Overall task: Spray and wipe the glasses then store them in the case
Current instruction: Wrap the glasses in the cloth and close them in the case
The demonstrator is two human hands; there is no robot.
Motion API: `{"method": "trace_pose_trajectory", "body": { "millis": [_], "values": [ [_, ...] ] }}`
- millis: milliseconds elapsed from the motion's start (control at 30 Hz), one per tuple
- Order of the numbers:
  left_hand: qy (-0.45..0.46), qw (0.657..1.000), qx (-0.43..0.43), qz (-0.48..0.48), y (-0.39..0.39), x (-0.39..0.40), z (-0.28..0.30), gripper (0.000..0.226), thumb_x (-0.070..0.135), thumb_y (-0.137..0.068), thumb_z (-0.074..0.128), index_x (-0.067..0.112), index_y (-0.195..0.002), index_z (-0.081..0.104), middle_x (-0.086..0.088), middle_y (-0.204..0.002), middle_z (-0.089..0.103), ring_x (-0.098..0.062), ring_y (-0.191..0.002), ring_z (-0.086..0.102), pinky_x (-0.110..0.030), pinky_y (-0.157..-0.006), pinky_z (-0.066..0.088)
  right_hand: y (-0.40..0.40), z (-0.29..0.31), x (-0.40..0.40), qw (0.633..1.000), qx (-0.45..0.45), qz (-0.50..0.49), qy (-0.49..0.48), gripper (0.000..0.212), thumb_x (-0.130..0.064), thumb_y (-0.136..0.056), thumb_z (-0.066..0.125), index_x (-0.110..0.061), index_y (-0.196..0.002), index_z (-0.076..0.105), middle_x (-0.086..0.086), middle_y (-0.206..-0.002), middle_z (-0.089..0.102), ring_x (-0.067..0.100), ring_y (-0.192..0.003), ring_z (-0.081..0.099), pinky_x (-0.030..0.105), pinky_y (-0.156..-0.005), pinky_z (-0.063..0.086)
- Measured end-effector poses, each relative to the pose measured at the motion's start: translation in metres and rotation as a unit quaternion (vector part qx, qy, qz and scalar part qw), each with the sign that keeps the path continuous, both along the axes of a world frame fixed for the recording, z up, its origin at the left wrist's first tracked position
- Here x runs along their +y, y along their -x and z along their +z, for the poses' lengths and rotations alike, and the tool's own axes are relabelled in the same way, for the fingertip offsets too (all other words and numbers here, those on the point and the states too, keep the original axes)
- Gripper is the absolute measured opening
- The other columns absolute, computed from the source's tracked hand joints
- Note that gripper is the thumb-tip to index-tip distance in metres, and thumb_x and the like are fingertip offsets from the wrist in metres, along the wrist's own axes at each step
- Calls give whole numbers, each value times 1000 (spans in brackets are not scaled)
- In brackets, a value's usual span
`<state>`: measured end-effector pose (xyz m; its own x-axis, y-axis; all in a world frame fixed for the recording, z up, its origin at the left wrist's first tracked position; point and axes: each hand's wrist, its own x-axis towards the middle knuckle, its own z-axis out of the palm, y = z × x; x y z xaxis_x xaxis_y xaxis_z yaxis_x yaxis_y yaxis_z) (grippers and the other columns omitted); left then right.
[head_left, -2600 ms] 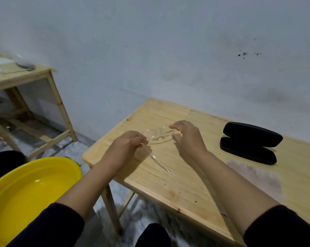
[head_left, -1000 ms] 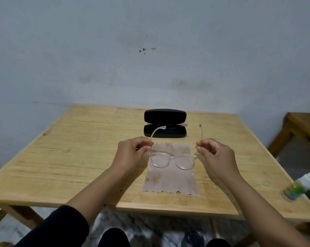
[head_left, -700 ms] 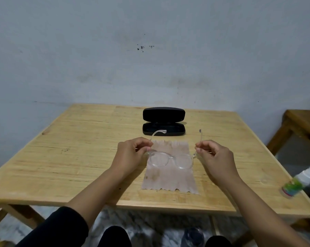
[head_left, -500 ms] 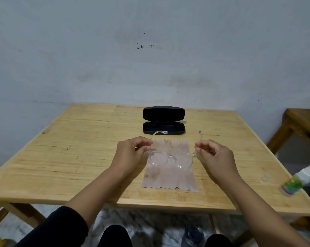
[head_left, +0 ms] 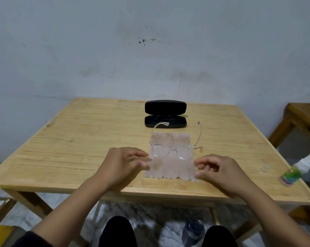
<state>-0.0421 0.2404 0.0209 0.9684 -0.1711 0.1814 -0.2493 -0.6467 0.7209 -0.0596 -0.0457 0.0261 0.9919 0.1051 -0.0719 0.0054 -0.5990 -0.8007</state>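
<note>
Head camera view: my left hand [head_left: 123,164] and right hand [head_left: 220,171] hover empty, fingers loosely curled, just short of the clear-framed glasses [head_left: 173,151] resting on the cleaning cloth [head_left: 170,168], frame lying crosswise, temples pointing away toward the open case [head_left: 165,114]; spray bottle [head_left: 296,172] sits off right

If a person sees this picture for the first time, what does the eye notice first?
Probably the clear glasses, temples unfolded, resting on the cloth at the table's centre. The open black case sits behind them, and both empty hands hover just in front.
</note>
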Motion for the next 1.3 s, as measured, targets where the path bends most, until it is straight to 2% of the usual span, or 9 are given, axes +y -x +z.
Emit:
{"method": "trace_pose_trajectory", "body": {
  "millis": [133,233,400,500,600,833,967,1133,1300],
  "values": [
    [-68,993,-1,-92,6,-5,-7,31,29,-64,79,31,-94,73,22,-89,67,16,-90,56,1,-79,39,1,-1,6,993,-18,71,96,38,-23,-68,81,-27,-104,69,-10,-91,62,4,-75,54,7,-69,42],
    [-79,992,-41,-94,4,-9,-8,25,26,-68,77,24,-92,74,12,-90,71,12,-91,55,1,-78,39,0,-1,11,989,-52,70,122,27,-23,-73,78,-24,-99,72,-9,-88,62,4,-75,55,8,-70,41],
    [-99,990,-81,-61,2,-15,-8,11,26,-74,74,24,-85,74,5,-85,71,-9,-85,61,-30,-80,50,0,-2,17,990,-72,27,121,5,-24,-79,72,-25,-83,73,-4,-85,64,5,-73,53,8,-63,40],
    [-57,996,-68,-9,2,-18,-4,7,30,-78,70,28,-83,72,6,-85,65,-9,-82,57,-27,-74,47,-2,1,21,995,-69,-20,72,3,-24,-81,70,-23,-83,72,-4,-76,63,6,-66,51,7,-56,40],
    [-25,998,-50,16,-2,-22,1,7,33,-81,66,31,-85,70,8,-78,67,-5,-74,58,-19,-64,43,-5,4,27,994,-23,-84,-73,5,-18,-84,66,-17,-82,70,2,-63,63,11,-55,54,21,-52,45],
    [107,990,10,87,-18,-40,2,7,30,-86,61,27,-81,66,6,-63,71,4,-57,62,-4,-53,41,-19,4,45,928,38,-210,-305,9,-15,-87,62,-8,-88,68,8,-75,73,16,-60,63,29,-57,52],
    [216,968,85,92,-25,-51,1,8,25,-89,57,19,-91,63,2,-72,74,-6,-61,69,-26,-68,57,-26,1,57,892,57,-237,-380,12,-11,-89,58,-7,-100,59,8,-87,73,19,-80,73,32,-78,58],
    [198,970,127,53,-27,-56,0,17,24,-94,47,25,-111,51,1,-78,74,-3,-68,70,-19,-61,44,-29,-3,61,905,62,-209,-364,12,-9,-93,51,-10,-106,51,-1,-95,64,18,-86,72,32,-86,54],
    [211,968,127,53,-25,-48,2,15,23,-94,49,21,-107,57,1,-81,74,-10,-64,71,-13,-53,47,-25,-2,57,935,47,-188,-295,9,-7,-90,54,-10,-98,57,-1,-93,68,14,-79,72,28,-78,56]
  ]
}}
